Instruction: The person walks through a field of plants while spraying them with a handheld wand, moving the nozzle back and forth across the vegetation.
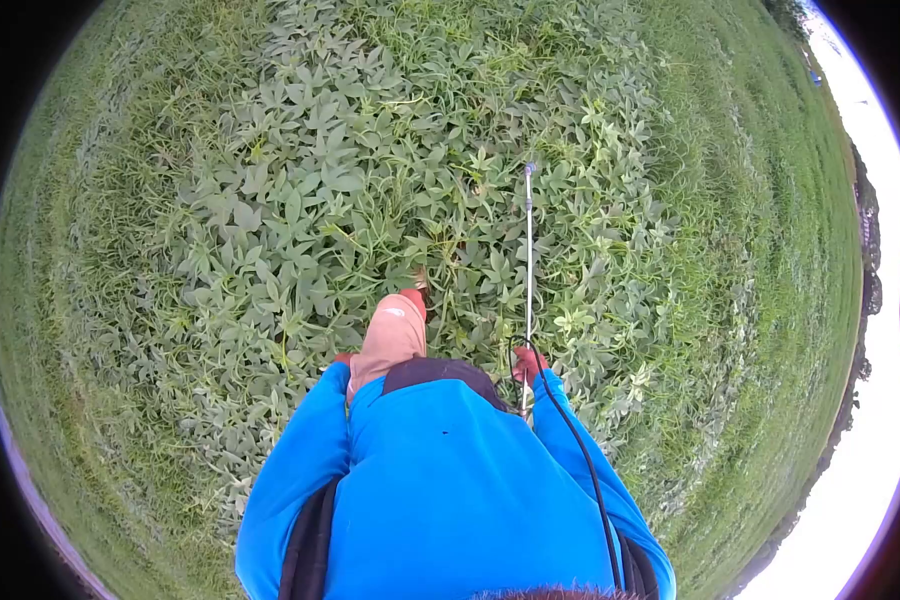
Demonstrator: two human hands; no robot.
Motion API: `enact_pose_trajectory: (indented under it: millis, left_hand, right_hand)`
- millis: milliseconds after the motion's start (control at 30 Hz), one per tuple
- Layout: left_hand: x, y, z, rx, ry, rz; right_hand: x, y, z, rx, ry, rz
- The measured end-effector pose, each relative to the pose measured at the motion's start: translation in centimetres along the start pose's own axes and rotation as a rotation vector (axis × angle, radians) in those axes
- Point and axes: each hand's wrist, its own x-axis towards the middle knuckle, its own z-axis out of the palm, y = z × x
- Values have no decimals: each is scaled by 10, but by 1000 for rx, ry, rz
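Note:
My right hand (pixel 530 364) is closed round the lower part of a long thin metal wand (pixel 529 250). The wand reaches forward over the leaves to a small pale nozzle (pixel 530 168). From near that hand a black hose (pixel 582 450) runs back along my right sleeve. My left hand (pixel 343 358) hangs beside my left thigh, mostly hidden by the blue sleeve and the pink trouser leg (pixel 390 335); its fingers cannot be made out.
Dense broad-leaved plants (pixel 290 190) mixed with grass surround my legs. One foot (pixel 418 280) shows among the leaves ahead of the trouser leg. Black straps (pixel 308 540) cross at my sides. Rows of greenery extend to both sides, with distant trees and bright sky at the right.

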Motion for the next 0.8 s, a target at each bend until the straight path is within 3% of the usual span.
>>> enact_pose_trajectory:
  millis: [33, 67, 100, 133, 233, 300, 433, 500, 567, 600, 700, 800]
  left_hand:
    - [41, 7, -11, -454, -122, -124]
    - [42, 65, -64, -889, -188, -302]
    - [19, 167, -153, -799, -189, -423]
    - [16, 218, -200, -910, -142, -242]
    - [52, 340, -312, -940, -122, -7]
    - [69, 411, -372, -872, -59, 25]
    - [121, 474, -426, -826, -34, 75]
    - [146, 486, -435, -985, -184, 139]
    - [179, 496, -436, -953, -196, 76]
    - [195, 501, -435, -964, -239, 16]
    - [251, 528, -444, -960, -245, -165]
    - [303, 556, -456, -967, -106, -355]
  right_hand:
    - [-7, -14, -3, -6, 6, -12]
    - [-14, -49, -4, -10, 37, 26]
    - [-22, -71, -9, 3, 70, 67]
    - [-4, -80, -26, 92, 33, 147]
    - [-12, -145, -37, 114, 124, 145]
    - [-8, -188, -40, 118, 118, 154]
    - [9, -269, -28, -8, 149, 88]
    - [44, -301, -27, 74, 151, 144]
    - [82, -337, -23, 5, 197, 150]
    - [111, -353, -31, 39, 56, 219]
    - [167, -418, -31, 140, 48, 207]
    - [242, -500, -24, -135, 107, 284]
